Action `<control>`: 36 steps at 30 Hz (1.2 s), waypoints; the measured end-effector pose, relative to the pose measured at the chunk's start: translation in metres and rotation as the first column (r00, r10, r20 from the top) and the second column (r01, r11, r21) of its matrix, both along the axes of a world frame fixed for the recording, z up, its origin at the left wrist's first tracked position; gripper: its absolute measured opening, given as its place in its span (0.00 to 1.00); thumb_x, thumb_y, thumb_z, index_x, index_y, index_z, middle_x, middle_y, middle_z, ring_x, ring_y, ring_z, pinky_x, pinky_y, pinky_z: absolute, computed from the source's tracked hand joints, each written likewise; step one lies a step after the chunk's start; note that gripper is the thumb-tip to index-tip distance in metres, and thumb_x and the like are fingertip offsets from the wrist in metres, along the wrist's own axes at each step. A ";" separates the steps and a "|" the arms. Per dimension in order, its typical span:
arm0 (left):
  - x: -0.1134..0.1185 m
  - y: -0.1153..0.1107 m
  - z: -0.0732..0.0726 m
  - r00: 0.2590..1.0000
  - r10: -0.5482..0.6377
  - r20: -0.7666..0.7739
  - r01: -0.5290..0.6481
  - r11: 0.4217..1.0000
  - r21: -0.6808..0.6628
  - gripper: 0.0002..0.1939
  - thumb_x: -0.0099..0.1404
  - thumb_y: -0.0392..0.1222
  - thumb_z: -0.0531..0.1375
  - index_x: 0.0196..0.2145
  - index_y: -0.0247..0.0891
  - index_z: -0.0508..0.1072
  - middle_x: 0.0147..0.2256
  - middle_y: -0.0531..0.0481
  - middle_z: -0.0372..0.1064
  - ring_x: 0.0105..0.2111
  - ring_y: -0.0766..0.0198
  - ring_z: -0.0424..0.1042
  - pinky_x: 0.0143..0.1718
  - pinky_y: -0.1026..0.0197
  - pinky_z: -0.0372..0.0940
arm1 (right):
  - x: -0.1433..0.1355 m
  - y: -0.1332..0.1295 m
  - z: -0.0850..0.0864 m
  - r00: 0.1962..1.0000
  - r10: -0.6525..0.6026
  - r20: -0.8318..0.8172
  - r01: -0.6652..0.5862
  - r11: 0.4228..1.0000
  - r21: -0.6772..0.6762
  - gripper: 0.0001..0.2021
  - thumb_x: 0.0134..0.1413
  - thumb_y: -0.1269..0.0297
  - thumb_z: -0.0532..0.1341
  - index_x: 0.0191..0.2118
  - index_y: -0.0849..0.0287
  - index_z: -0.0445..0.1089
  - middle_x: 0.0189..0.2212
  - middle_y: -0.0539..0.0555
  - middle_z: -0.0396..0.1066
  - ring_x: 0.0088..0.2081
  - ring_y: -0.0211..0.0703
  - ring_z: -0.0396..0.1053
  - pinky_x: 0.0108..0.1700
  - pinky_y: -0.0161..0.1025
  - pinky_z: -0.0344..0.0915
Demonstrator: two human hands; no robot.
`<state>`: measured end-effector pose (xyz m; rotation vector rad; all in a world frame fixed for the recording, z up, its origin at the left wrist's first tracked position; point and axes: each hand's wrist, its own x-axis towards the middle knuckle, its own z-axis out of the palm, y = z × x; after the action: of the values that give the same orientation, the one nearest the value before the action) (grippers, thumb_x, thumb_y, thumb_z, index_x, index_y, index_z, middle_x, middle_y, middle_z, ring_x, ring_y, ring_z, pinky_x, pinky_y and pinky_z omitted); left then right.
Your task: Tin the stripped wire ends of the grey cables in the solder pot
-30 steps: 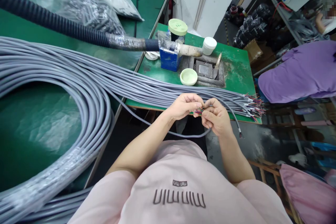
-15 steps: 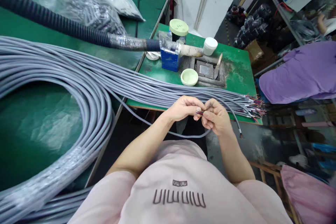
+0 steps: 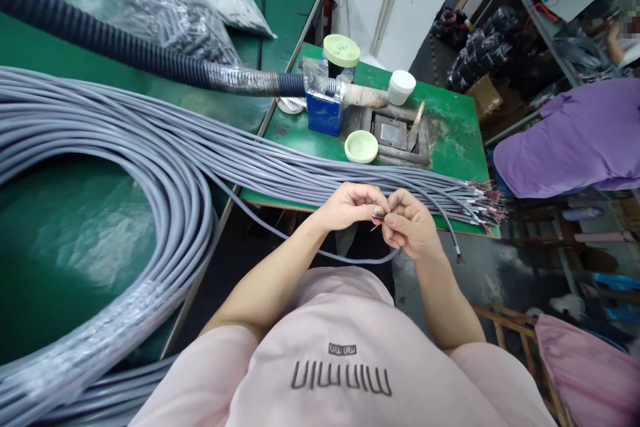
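Observation:
My left hand (image 3: 354,205) and my right hand (image 3: 411,221) meet in front of my chest, just off the bench's near edge. Between them is the end of one grey cable (image 3: 345,259), with thin coloured wires (image 3: 379,217) showing at the fingertips. My left thumb and fingers pinch these wires. The fingers of my right hand close around the cable end beside them. The cable loops below my hands and runs back left. Right behind my hands lies a thick bundle of grey cables (image 3: 300,177), its stripped ends (image 3: 487,203) fanning out at the right.
A solder pot (image 3: 394,132) is set in the green bench (image 3: 453,123), with a scraper (image 3: 416,127) on its rim. Near it are a pale green lid (image 3: 361,147), white tub (image 3: 401,87), blue box (image 3: 324,113) and black hose (image 3: 150,50). A person in purple (image 3: 575,137) is at right.
My fingers have shifted slightly at the cable end, and the coloured wires now look closer together. The cables and bench items have stayed in place.

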<state>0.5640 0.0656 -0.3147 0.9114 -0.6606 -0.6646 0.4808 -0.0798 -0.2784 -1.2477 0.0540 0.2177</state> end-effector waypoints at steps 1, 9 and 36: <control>0.000 0.000 0.001 1.000 0.009 0.016 -0.009 1.000 -0.002 0.15 0.56 0.48 0.68 0.29 0.31 0.75 0.24 0.49 0.70 0.24 0.69 0.69 0.27 0.65 0.66 | 0.000 0.000 0.000 1.000 0.000 0.001 0.000 1.000 -0.005 0.16 0.50 0.61 0.68 0.34 0.56 0.58 0.15 0.41 0.67 0.10 0.27 0.50 0.12 0.27 0.52; -0.005 -0.006 -0.008 0.994 0.071 -0.083 -0.077 0.995 -0.061 0.12 0.60 0.45 0.65 0.30 0.33 0.71 0.26 0.52 0.69 0.25 0.69 0.69 0.29 0.66 0.65 | -0.005 -0.001 0.002 0.990 -0.084 0.112 0.112 0.955 -0.276 0.18 0.49 0.64 0.68 0.42 0.52 0.58 0.25 0.43 0.71 0.17 0.31 0.61 0.18 0.29 0.58; -0.023 -0.026 0.004 0.850 0.527 -0.014 -0.523 0.846 0.099 0.10 0.60 0.46 0.63 0.32 0.36 0.72 0.25 0.54 0.68 0.25 0.70 0.65 0.29 0.65 0.62 | 0.012 -0.012 0.014 0.768 -0.116 0.630 0.615 0.408 -0.675 0.07 0.60 0.59 0.59 0.32 0.53 0.70 0.29 0.51 0.70 0.32 0.44 0.67 0.37 0.42 0.65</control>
<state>0.5407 0.0391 -0.3112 1.1045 -0.3161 -0.2170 0.4924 -0.0917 -0.2640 -2.2512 -0.0002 -0.6676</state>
